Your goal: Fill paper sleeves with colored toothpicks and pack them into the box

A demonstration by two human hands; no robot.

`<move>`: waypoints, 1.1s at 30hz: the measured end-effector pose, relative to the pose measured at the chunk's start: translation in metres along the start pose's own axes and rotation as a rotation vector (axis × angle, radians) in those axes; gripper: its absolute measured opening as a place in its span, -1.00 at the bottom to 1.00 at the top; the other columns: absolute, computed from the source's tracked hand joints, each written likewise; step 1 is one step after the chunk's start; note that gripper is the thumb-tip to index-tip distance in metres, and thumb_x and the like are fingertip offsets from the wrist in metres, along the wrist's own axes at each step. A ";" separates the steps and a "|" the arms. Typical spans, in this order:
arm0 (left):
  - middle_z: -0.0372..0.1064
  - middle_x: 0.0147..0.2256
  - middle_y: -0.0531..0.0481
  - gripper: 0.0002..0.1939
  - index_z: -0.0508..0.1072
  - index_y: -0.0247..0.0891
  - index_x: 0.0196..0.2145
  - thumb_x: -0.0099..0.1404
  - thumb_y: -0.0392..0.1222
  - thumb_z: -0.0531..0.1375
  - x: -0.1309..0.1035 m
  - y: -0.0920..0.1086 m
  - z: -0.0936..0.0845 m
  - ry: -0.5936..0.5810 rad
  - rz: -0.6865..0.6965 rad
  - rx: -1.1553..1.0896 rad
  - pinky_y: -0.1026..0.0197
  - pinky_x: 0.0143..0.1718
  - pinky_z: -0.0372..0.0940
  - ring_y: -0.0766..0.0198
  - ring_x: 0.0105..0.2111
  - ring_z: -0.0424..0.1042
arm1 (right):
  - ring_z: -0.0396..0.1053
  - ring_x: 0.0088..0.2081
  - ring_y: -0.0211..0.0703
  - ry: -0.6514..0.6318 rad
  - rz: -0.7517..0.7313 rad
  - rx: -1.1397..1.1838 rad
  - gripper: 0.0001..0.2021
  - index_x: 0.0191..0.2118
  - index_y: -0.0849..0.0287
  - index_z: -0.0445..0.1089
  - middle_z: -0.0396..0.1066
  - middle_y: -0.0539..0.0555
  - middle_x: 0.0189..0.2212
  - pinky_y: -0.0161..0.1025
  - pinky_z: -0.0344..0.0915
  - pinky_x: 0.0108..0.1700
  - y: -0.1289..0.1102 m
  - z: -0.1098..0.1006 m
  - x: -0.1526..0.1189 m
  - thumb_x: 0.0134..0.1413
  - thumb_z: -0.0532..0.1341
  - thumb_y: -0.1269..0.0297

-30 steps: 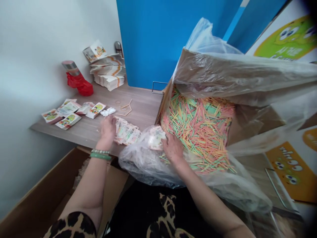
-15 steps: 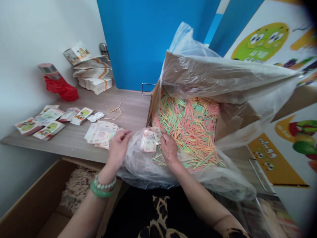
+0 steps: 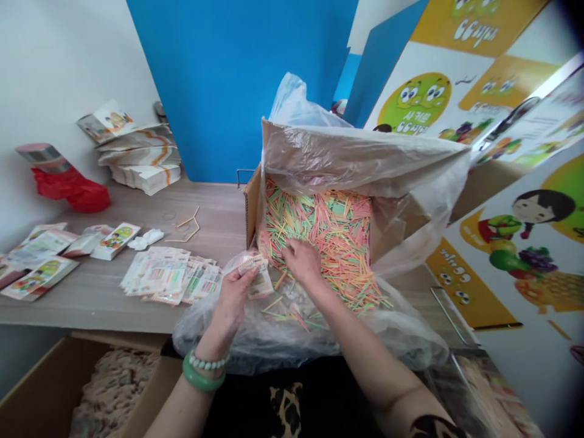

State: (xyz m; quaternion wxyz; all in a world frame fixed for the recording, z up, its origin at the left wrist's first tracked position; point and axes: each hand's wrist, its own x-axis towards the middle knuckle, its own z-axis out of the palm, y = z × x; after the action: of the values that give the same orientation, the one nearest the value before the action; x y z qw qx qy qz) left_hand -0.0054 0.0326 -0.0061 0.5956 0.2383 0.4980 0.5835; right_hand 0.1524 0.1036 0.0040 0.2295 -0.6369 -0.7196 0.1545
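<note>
My left hand (image 3: pixel 233 298) pinches a small printed paper packet (image 3: pixel 258 275) between thumb and fingers, held up just over the near lip of the box; a second ago this hand was flat on the table, over the loose spread of the same packets, so it has come across and taken the packet over from the other side. My right hand (image 3: pixel 301 260) is now free of it — half a second back it was the one at the packet — and it sits with fingers curled down into the pink, green and yellow thin sticks (image 3: pixel 333 237), the fingertips buried enough that I cannot tell whether it has gathered any. I read that as one hand holding the packet ready while the other goes for sticks.

The sticks fill an open brown cardboard box (image 3: pixel 250 207) lined with a clear crinkled plastic bag (image 3: pixel 365 158) that spills forward over the table edge, a few stray sticks lying on it near my wrists. Left of the box, on the grey wood-grain table (image 3: pixel 219 213), lies the fanned pile of printed packets (image 3: pixel 171 281), with flat colourful printed cartons (image 3: pixel 41 267) beyond and a red plastic bag (image 3: pixel 73 191) by the wall — all apparently untouched, though my view has swung right. Below the table edge, a second cardboard box (image 3: pixel 45 389) holds pale bundled contents I cannot make out.
</note>
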 end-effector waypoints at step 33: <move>0.56 -0.45 -0.06 -0.59 0.60 -0.29 -0.44 -0.16 0.07 0.49 -0.027 -0.001 -0.007 -0.106 -0.048 0.084 0.20 -0.35 0.35 0.25 -0.48 0.43 | 0.43 0.03 -0.07 0.049 0.210 -0.185 -0.58 0.18 0.22 0.33 0.48 0.23 0.01 -0.31 0.26 -0.02 0.033 -0.039 0.089 0.34 -0.06 0.25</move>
State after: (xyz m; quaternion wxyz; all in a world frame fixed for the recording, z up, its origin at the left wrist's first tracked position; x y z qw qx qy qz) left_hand -0.0057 0.0054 -0.0014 0.6244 0.2818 0.4954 0.5341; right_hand 0.1934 0.1938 0.0318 0.1697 -0.7306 -0.6546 0.0951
